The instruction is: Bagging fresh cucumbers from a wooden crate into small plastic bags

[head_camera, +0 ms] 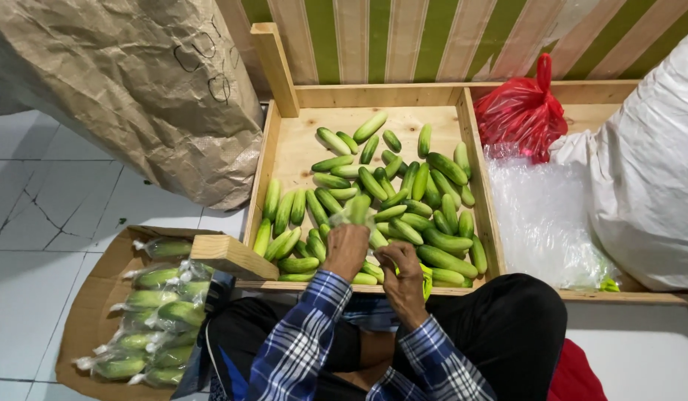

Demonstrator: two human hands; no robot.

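Head view looked down on both forearms in blue plaid sleeves, reaching forward over the knees. Beyond the grip lay a wooden tray (278,152) of loose cucumbers (403,200), with a brown paper sack (136,82) well off left. Bagged cucumbers (154,312) sat on cardboard (88,312) beside the left elbow. The left hand (345,251) was closed around a cucumber in clear plastic (357,210), upright; the right hand (402,276), just beside, had its fingers curled, though on what I could not tell.

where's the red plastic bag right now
In the head view the red plastic bag sits upper right, in the wooden tray's right compartment, beside the loose cucumbers and against the white sack.
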